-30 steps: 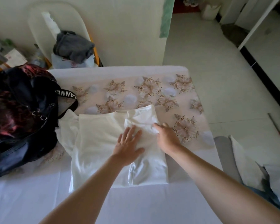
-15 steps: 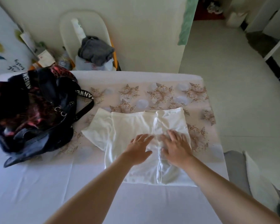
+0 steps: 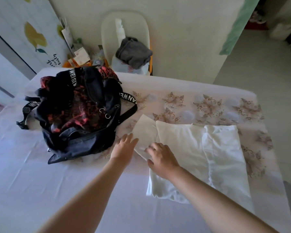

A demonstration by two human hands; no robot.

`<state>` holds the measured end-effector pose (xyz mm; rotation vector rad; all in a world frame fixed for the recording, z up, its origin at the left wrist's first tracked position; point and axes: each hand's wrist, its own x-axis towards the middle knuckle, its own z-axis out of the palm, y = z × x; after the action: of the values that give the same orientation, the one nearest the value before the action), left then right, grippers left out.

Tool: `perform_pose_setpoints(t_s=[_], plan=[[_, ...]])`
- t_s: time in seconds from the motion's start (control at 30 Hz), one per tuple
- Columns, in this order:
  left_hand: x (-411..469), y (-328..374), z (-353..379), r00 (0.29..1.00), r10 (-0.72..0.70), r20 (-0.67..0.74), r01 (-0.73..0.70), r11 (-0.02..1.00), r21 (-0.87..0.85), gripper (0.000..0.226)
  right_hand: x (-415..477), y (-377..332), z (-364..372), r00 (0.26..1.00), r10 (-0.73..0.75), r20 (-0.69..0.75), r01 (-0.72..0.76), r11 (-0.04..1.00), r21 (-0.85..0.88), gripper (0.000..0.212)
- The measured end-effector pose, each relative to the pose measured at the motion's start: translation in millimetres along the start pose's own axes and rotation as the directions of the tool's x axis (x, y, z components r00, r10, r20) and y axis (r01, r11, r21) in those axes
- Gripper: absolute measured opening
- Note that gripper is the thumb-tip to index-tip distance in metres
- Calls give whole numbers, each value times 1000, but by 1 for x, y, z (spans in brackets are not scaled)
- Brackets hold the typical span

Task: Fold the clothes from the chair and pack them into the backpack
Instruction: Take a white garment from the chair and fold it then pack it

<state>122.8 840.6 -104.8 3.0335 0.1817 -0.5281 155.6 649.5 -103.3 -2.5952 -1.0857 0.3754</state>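
Shirt: a white T-shirt lies flat right of centre on the bed, its right side folded over, its left sleeve sticking out toward the backpack.
Left hand: the left hand reaches in at centre frame, fingers spread and flat, fingertips at the sleeve's edge; it grips nothing.
Right hand: the right hand rests on the sleeve's lower edge, fingers curled down on the cloth; whether they pinch it I cannot tell.
Backpack: a black and red backpack sits in the left centre, just beside the sleeve, straps trailing.
Chair: a pale chair stands at upper centre behind the bed, with a grey garment heaped on it.
Open room: bare sheet fills the lower left; flowered cloth lies free above the shirt.
Edges: the bed's far edge runs below the chair, its right edge beside the floor.
Hard to make out: the backpack's opening is lost in dark folds; the things under the grey garment are unclear.
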Motion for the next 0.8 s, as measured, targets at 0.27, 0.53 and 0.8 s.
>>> perform_pose_setpoints(t_s=[0.27,0.53,0.8], plan=[[37,-45,13,823,512,-245,-486,859,161,24,38,-20,37,988,128,-91,-149,946,-287,25],[19,-53,-18,856,314,412,-374,925,72,30,52,-28,11,989,81,120,-112,953,282,17],[49,-43,-6,974,224,-32,-226,970,-87,45,65,2,16,944,298,-142,-287,953,94,43]])
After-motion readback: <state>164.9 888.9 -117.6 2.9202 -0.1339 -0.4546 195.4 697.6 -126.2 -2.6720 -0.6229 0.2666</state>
